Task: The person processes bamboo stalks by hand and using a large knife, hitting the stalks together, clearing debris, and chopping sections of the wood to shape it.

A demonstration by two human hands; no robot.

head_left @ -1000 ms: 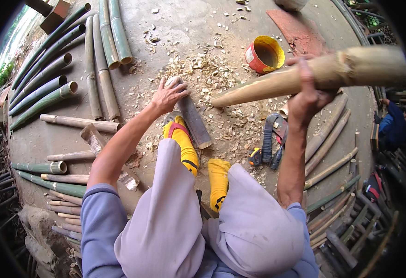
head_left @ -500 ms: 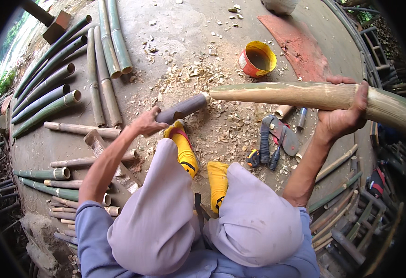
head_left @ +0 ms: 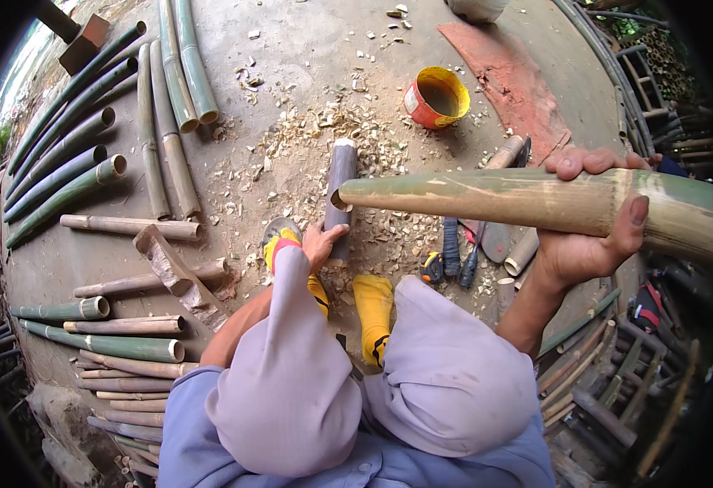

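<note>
My right hand (head_left: pixel 590 213) is wrapped around a thick green and tan bamboo pole (head_left: pixel 486 195) that runs leftward across the view and narrows at its left end. My left hand (head_left: pixel 322 246), low between my knees, grips a short dark bamboo tube (head_left: pixel 342 167) that stands roughly lengthwise away from me. The pole's narrow tip overlaps the tube beside a dark notch; whether it enters the notch I cannot tell. Wood chips (head_left: pixel 307 134) lie around the tube. My yellow-socked feet (head_left: pixel 372 313) are just below it.
A red and yellow bucket (head_left: pixel 435 98) stands beyond the pole. Near my right knee lie a tape measure (head_left: pixel 432 267) and dark-handled tools (head_left: pixel 452 244). Cut bamboo poles (head_left: pixel 63 191) line the left side, with a notched wooden block (head_left: pixel 173 272) nearer. More bamboo (head_left: pixel 576 382) is stacked at right.
My left hand has swung the dark tube from slanting beside the pole's tip to pointing away from me, drawing it closer. The pole's tip has dropped lower and now overlaps the tube.
</note>
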